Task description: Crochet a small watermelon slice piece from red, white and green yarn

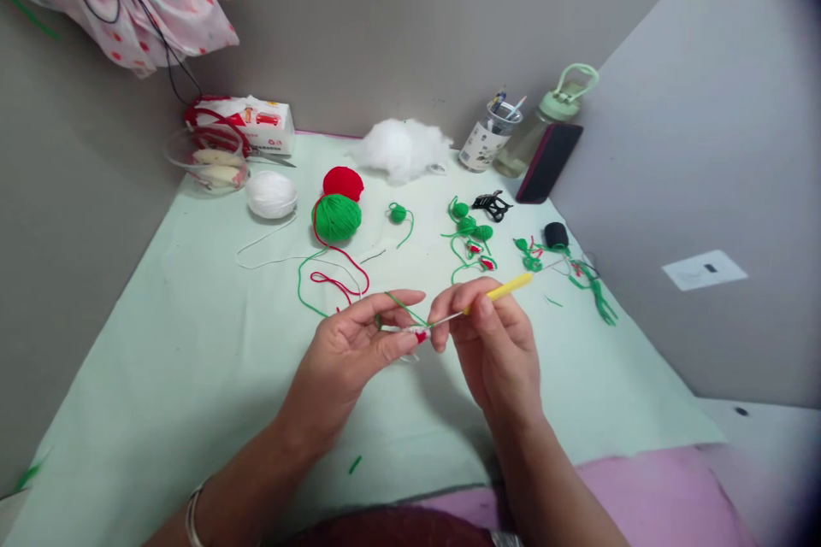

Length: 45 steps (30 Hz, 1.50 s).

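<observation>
Right of and nearer than the round green yarn ball point(337, 220), the left hand point(346, 346) pinched a small red-and-white crocheted piece point(421, 336); the right hand point(504, 342) pinched a slim yellow-handled metal hook point(506, 287) (its tip at the piece). A loose red yarn strand point(368, 278) lay between ball and left hand. Beyond the ball sat a red yarn ball point(343, 182). Pale green cloth point(186, 316) ran leftward from it to a slanting edge, under a grey wall point(398, 34).

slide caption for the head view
Left hand pinches crochet piece, right hand holds yellow-handled hook, yarn balls beyond.
</observation>
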Available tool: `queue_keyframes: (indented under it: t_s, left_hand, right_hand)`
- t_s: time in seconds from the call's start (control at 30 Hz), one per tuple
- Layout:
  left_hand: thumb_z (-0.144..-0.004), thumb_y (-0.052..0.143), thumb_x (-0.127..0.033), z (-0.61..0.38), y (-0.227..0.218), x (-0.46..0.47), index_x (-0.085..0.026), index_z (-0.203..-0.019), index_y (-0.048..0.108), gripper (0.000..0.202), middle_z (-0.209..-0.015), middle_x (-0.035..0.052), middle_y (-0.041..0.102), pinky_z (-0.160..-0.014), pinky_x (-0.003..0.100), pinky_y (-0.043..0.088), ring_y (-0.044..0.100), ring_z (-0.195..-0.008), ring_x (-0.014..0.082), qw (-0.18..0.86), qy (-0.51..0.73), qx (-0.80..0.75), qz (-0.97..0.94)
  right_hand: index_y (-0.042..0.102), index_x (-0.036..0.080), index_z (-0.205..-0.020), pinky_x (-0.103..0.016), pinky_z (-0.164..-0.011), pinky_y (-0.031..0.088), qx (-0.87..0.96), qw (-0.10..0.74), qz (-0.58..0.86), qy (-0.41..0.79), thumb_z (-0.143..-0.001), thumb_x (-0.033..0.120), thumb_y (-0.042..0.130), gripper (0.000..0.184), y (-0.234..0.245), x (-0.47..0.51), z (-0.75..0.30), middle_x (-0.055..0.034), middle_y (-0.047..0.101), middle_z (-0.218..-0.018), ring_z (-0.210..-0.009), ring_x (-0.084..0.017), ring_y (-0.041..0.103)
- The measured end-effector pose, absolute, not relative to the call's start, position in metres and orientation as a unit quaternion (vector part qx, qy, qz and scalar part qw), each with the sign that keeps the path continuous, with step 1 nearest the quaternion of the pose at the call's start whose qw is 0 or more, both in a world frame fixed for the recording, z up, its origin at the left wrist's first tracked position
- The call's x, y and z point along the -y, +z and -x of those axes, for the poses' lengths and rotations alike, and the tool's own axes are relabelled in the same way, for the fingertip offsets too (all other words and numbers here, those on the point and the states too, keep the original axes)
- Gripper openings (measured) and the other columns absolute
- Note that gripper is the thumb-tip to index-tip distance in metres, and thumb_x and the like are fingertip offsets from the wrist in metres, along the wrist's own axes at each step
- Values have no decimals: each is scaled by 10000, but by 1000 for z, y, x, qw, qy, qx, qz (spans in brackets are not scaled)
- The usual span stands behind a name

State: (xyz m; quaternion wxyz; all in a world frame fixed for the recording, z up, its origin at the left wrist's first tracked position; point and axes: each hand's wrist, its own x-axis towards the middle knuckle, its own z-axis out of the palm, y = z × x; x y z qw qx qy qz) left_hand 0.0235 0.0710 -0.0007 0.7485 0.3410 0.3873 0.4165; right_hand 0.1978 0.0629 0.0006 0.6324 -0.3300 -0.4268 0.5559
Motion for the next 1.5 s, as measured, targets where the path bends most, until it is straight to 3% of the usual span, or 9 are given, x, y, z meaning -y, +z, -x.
queue_keyframes:
  t_s: [0.5, 0.83, 1.07, 1.27, 1.5]
  left_hand:
    - [-817, 891, -317, -24, 3, -72, -327, -1073, 846, 260, -889, -24, 657, -744, 188, 515, 636, -751, 82, 720, 424, -407, -370]
    - [-819, 886, -340, -20, -1, -71, -333, -1122, 841, 306, -929, -10, 650, -742, 191, 518, 631, -771, 92, 726, 412, -400, -379]
    - [-826, 881, -328, -23, 3, -71, -322, -1092, 836, 270, -888, -29, 644, -748, 190, 536, 664, -766, 91, 718, 421, -406, -378]
    - [-796, 895, -302, -25, 8, -71, -272, -1060, 828, 274, -859, -23, 662, -718, 206, 551, 649, -717, 98, 697, 436, -425, -379]
    - [-782, 902, -285, -27, 7, -71, -291, -1094, 823, 322, -836, -39, 616, -741, 182, 529, 632, -742, 82, 710, 439, -412, -366]
  right_hand:
    - [746, 229, -1047, -345, -726, 568, 586, 625, 363, 365, -1077, 230, 536, 212, -1, -53, -199, -48, 748, -929, -766, -164, 701]
    - [739, 236, -1041, -340, -703, 574, 578, 628, 358, 380, -1081, 238, 520, 222, -1, -54, -199, -44, 742, -931, -744, -164, 697]
    - [744, 248, -1021, -366, -696, 584, 616, 608, 378, 329, -1073, 265, 537, 214, 1, -54, -199, -49, 760, -881, -763, -196, 718]
    - [764, 289, -1143, -389, -736, 587, 668, 596, 368, 251, -1070, 245, 549, 232, -3, -49, -198, -57, 783, -895, -887, -228, 741]
    - [799, 291, -1036, -384, -707, 568, 612, 615, 371, 331, -1057, 286, 583, 217, -3, -53, -195, -56, 785, -887, -784, -215, 708]
